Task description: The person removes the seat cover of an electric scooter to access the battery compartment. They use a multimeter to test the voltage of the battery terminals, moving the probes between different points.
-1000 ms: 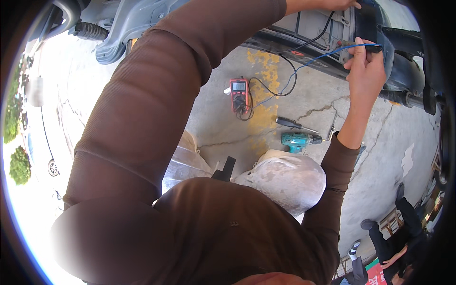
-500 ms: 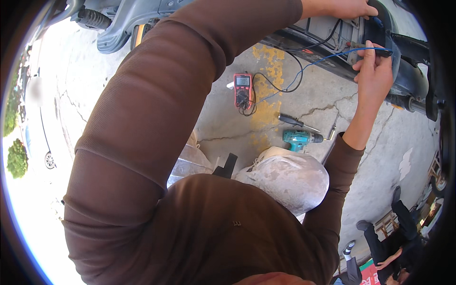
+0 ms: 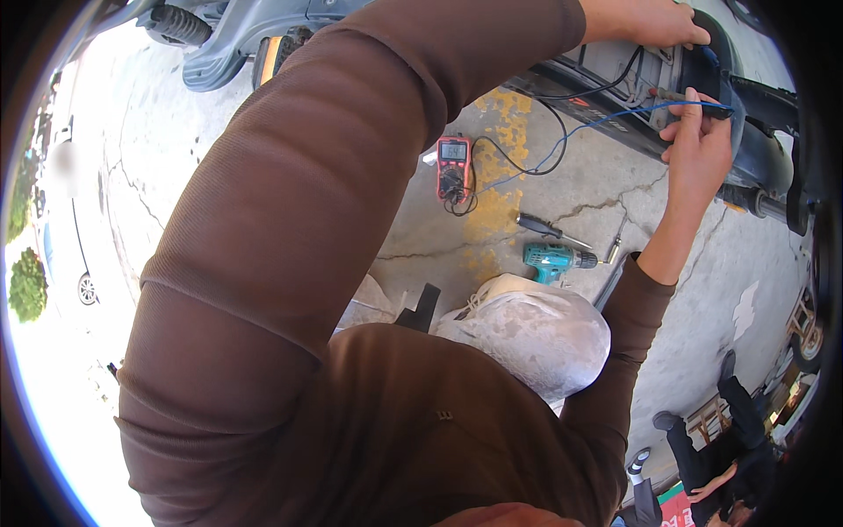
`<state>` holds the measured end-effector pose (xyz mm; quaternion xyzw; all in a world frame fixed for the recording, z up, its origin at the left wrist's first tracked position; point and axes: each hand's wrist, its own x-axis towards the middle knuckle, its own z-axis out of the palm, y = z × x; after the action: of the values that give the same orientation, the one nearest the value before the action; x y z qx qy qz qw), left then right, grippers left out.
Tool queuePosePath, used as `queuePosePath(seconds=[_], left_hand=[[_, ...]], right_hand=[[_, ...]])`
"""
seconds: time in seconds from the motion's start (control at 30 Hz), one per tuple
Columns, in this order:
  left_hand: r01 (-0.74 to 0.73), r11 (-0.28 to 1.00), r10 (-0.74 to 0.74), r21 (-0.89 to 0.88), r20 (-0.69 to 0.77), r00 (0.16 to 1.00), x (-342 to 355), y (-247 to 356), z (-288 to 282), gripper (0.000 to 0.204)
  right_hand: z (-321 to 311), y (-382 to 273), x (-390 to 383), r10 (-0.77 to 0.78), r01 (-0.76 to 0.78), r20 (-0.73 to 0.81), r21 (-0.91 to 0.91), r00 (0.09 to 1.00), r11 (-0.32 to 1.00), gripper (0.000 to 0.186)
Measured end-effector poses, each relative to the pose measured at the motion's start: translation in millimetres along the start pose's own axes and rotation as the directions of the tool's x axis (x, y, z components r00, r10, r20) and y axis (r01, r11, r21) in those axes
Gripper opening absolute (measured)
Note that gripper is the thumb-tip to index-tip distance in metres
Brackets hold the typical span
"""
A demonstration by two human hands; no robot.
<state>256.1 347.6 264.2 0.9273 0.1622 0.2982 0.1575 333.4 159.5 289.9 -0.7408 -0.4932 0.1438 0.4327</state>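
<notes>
My left hand reaches to the top right, its fingers curled on the edge of a dark scooter panel. Just below it, my right hand grips a black connector or probe, with a blue wire running across it. That wire and a black cable run down toward a red multimeter lying on the concrete. A screwdriver, a teal cordless drill and a small metal tool lie below the scooter. What my left fingertips touch is partly hidden.
Scooter bodywork continues at top left, behind my left sleeve. My knee in pale covering is close below the drill. At lower right are people's dark-clad legs and a wheel. A car stands at far left.
Both my hands and the scooter panel appear shifted right and slightly down in the picture, along with much of the scene. My right hand still holds the black piece.
</notes>
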Motion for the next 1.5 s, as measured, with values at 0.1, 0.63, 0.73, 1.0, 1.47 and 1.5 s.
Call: queuePosePath(seconds=[0.1,0.63,0.73,1.0,1.47,1.5], left_hand=[[-0.028,0.998,0.028,0.049,-0.017,0.999,-1.2,-2.6,0.7,0.011],[-0.050,0.993,0.052,0.106,-0.014,0.999,0.1,-1.8,0.9,0.018],[-0.054,0.993,0.056,0.101,-0.009,0.998,0.2,-2.6,0.3,0.018],[-0.048,0.996,0.049,0.077,-0.011,0.999,-0.2,-0.2,-2.3,0.015],[-0.054,0.995,0.057,0.082,-0.036,0.998,0.5,-3.0,-0.8,0.016],[-0.051,0.995,0.054,0.087,-0.037,0.998,0.5,-3.0,-0.6,0.016]], right_hand=[[0.6,-1.9,0.0,-0.004,0.004,-0.002,-0.015,1.000,1.000,0.027],[0.0,-2.2,0.5,-0.012,0.012,0.001,-0.025,1.000,1.000,0.026],[0.6,-2.7,0.7,-0.010,0.010,0.003,-0.032,1.000,0.999,0.026],[0.7,-3.1,1.4,-0.005,0.005,0.001,-0.043,1.000,0.999,0.027],[1.4,-4.9,1.7,-0.002,0.002,-0.004,-0.064,1.000,0.998,0.027],[1.7,-5.2,2.0,0.000,0.000,-0.004,-0.064,1.000,0.998,0.027]])
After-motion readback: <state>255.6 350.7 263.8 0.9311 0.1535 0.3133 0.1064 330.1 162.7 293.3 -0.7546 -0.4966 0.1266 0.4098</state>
